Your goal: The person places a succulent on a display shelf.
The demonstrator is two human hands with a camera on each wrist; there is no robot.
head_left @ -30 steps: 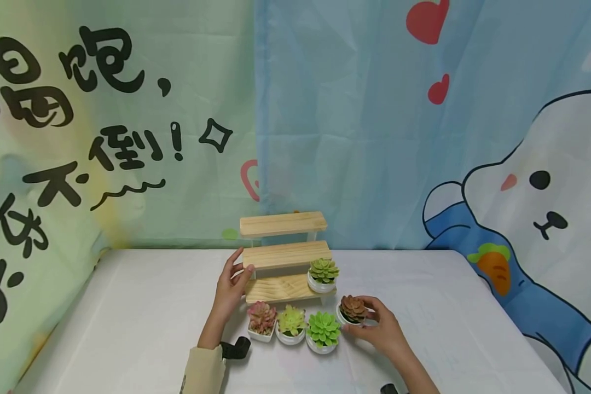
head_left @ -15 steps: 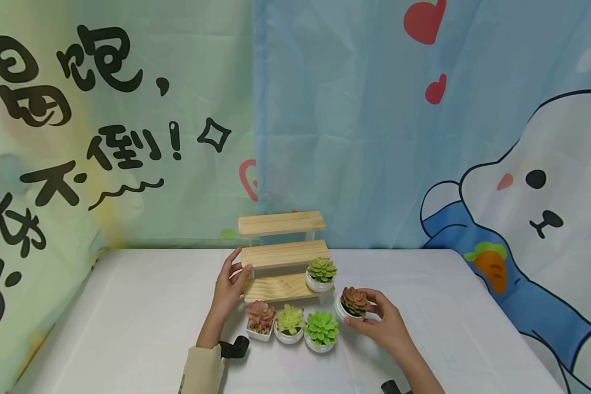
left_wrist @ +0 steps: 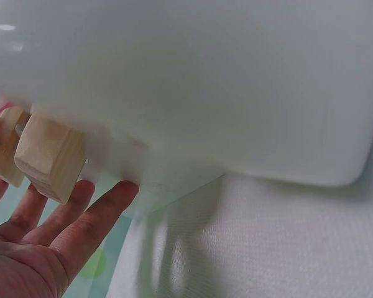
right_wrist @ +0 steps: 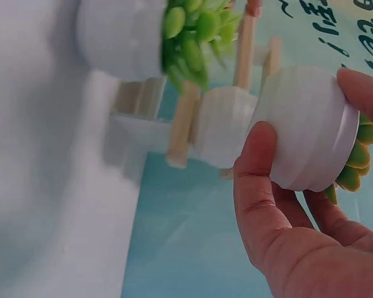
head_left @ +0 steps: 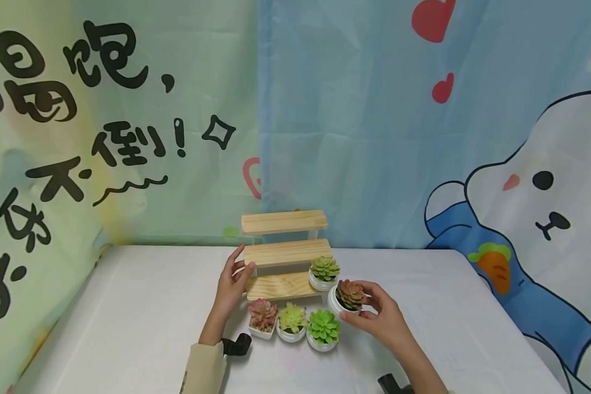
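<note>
A reddish-brown succulent in a white pot [head_left: 348, 298] is held between the thumb and fingers of my right hand [head_left: 380, 312]. In the right wrist view that white pot [right_wrist: 308, 127] looks raised and tilted. My left hand [head_left: 231, 287] grips the left end of a three-tier wooden plant stand [head_left: 288, 253], thumb in front and fingers behind. On the lowest board's right end sits a green potted succulent [head_left: 323, 272]. Before the stand are a pink succulent [head_left: 262, 316], a yellow-green succulent [head_left: 291, 320] and a bright green succulent [head_left: 323, 328], each in a white pot.
A white cloth [head_left: 143, 317] covers the table. Behind it hangs a printed curtain [head_left: 354, 137] close to the stand's back. A large blurred white pot [left_wrist: 193, 81] fills the upper part of the left wrist view.
My right hand has lifted the reddish-brown succulent slightly and brought it up and left, toward the lowest board's right end. My left hand stays at the stand.
</note>
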